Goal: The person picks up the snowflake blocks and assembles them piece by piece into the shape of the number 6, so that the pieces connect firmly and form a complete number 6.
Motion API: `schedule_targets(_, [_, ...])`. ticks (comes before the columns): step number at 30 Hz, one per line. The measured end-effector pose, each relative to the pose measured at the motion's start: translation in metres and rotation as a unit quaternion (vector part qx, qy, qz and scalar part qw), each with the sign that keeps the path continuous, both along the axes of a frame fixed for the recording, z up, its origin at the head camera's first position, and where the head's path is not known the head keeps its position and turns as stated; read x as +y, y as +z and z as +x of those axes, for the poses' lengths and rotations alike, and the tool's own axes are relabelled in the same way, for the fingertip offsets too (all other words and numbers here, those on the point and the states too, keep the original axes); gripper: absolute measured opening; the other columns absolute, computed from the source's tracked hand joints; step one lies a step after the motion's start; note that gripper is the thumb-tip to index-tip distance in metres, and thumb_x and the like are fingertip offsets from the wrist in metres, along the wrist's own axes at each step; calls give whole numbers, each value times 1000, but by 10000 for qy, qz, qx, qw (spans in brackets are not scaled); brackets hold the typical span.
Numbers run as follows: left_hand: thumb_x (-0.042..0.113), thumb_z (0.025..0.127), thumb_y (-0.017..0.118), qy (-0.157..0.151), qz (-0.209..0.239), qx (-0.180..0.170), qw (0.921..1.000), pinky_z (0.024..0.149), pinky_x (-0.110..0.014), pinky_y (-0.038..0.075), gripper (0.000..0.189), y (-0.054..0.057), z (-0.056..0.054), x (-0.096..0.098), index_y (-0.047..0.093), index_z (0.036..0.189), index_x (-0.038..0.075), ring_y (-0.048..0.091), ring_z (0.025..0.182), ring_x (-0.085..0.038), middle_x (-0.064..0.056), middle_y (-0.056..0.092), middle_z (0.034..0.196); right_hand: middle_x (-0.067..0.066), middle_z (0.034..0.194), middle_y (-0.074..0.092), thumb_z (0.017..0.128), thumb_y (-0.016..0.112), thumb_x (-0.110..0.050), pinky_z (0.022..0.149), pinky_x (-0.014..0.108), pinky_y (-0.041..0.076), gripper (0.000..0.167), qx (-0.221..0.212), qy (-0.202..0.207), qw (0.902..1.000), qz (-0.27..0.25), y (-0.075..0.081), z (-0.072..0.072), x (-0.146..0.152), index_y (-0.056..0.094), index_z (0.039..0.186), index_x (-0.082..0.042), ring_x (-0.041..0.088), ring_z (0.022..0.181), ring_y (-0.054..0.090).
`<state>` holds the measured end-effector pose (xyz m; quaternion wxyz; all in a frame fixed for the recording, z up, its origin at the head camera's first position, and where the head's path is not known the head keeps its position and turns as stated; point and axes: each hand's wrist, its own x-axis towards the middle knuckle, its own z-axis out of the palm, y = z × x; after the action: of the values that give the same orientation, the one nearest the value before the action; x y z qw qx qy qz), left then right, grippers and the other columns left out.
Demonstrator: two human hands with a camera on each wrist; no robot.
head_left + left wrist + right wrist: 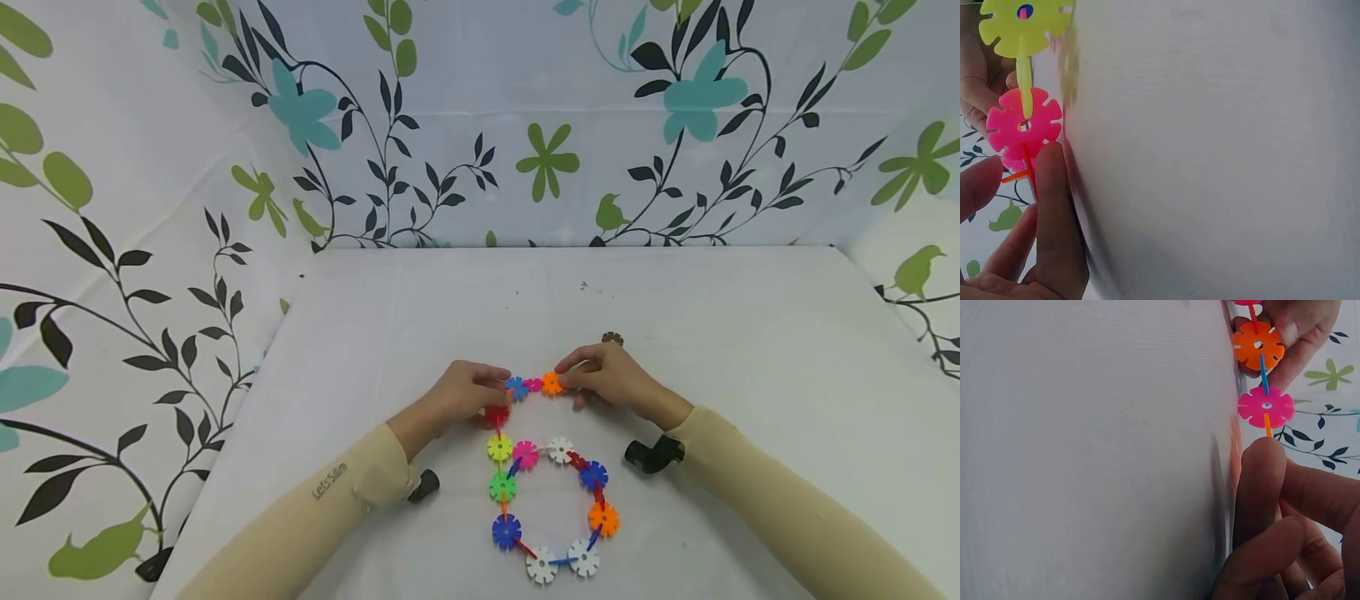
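Note:
A chain of colourful notched plastic discs lies on the white table, its lower part forming a ring with white [542, 566], blue [506, 532] and green [502, 486] discs. At its upper left my left hand [467, 393] holds the chain around a red disc [497, 415]; in the left wrist view, edge-on red and orange pieces sit between the fingers, below a pink disc [1024, 125]. My right hand [618, 379] pinches the orange disc [552, 383] at the chain's upper right. This disc appears edge-on beneath a pink disc [1266, 407] in the right wrist view. Fingers partly cover both held pieces.
A brown notched disc [612, 337] shows just beyond my right hand. Black devices [655, 456] sit by both wrists. The white table [420, 308] reaches back to a leaf-patterned curtain [450, 100], which also hangs along the left side.

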<state>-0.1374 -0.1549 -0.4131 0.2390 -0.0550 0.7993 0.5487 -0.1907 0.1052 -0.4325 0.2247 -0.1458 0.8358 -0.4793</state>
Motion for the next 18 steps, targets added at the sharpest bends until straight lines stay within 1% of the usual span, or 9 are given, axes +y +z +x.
schedule_targets(4, [21,96,71,42,120,-250,9996,69,-31,60,36,-3,-4,-1,68,131,11,63,87,-24,-8,68,108,9,75,72,95,74,-24,44,23,31,27,-16,-12,10000,46,-1,1,-1,74,115,-6,23,59,63])
schedule_targets(11, [22,96,71,74,146,-397,9991,66,-30,59,33,-2,-6,-1,70,128,13,63,85,-23,-9,67,105,9,74,72,95,74,-25,43,22,31,28,-8,62,10000,36,-2,0,0,74,116,-6,20,55,59])
schedule_targets(14, [23,97,71,38,110,-344,9993,66,-29,59,33,-2,-7,0,70,128,13,63,86,-24,-8,67,105,9,74,72,95,74,-24,42,22,31,28,-7,105,9999,11,-3,0,0,74,115,-5,20,53,57])
schedule_targets(18, [25,97,70,-74,-47,-132,9999,66,-27,57,31,-4,-7,1,71,127,16,60,88,-23,-6,67,105,10,73,72,94,74,-23,42,23,31,27,-31,112,9999,-4,-2,1,0,74,114,-5,19,50,53])
